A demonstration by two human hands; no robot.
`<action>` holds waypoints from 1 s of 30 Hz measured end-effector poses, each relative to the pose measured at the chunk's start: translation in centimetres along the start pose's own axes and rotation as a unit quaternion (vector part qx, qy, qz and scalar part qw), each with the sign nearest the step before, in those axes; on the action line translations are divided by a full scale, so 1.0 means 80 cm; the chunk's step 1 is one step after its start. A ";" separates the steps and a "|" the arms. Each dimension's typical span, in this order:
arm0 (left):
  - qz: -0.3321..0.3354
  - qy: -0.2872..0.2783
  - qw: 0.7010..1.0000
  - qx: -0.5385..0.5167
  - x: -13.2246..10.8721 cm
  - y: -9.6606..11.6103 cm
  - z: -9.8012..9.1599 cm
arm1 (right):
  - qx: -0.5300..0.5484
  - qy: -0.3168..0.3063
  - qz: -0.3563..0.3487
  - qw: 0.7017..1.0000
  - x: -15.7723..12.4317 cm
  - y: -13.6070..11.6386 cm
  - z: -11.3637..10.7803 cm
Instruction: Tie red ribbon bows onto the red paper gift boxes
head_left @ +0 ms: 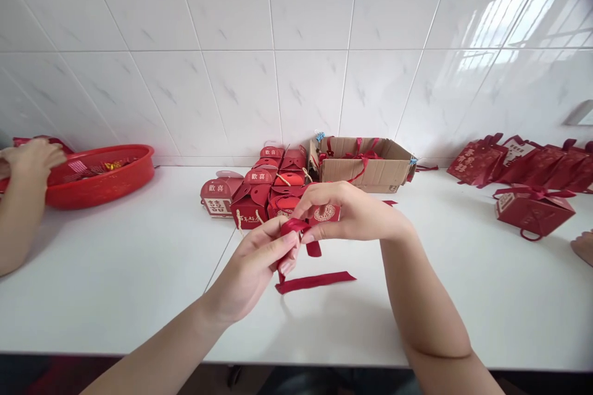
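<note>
A dark red ribbon [316, 282] runs up from the white table into both my hands, and its long flat tail lies on the tabletop. My left hand [262, 256] pinches a folded part of the ribbon between thumb and fingers. On the same fold, my right hand [345, 213] closes its thumb and fingertips from the right. Another short ribbon end hangs below my right fingertips. Just behind my hands stand several red gift boxes [250, 205] with printed characters and cord handles; my hands partly cover the nearest ones.
Behind, a cardboard box [354, 173] holds red ribbons. At left, another person's hand [34, 157] reaches over a red plastic basin [104, 188] with small packets. A ribbon-tied red box [535, 213] and several red bags [523, 163] stand right, near another person's fingers [582, 247].
</note>
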State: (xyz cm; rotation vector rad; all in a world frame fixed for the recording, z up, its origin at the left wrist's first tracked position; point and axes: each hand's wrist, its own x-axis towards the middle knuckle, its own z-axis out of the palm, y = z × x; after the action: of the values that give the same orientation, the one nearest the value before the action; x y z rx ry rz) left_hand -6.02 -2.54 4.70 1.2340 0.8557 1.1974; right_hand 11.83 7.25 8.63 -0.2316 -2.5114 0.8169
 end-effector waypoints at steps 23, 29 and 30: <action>0.098 0.221 0.940 0.241 -0.056 -0.016 -0.045 | 0.459 0.103 0.093 0.878 0.046 -0.023 0.081; 0.085 0.190 0.950 0.233 -0.061 -0.033 -0.057 | 0.302 0.311 0.041 0.900 -0.006 -0.015 -0.001; 0.090 0.182 0.948 0.246 -0.062 -0.034 -0.061 | 0.211 0.335 0.040 0.918 -0.023 -0.015 -0.019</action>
State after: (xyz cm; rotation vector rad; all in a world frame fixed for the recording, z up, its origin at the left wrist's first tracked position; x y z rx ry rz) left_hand -11.19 -6.00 0.57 1.5376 1.4019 1.4367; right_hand 14.17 6.54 9.70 -0.3890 -1.6559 1.0702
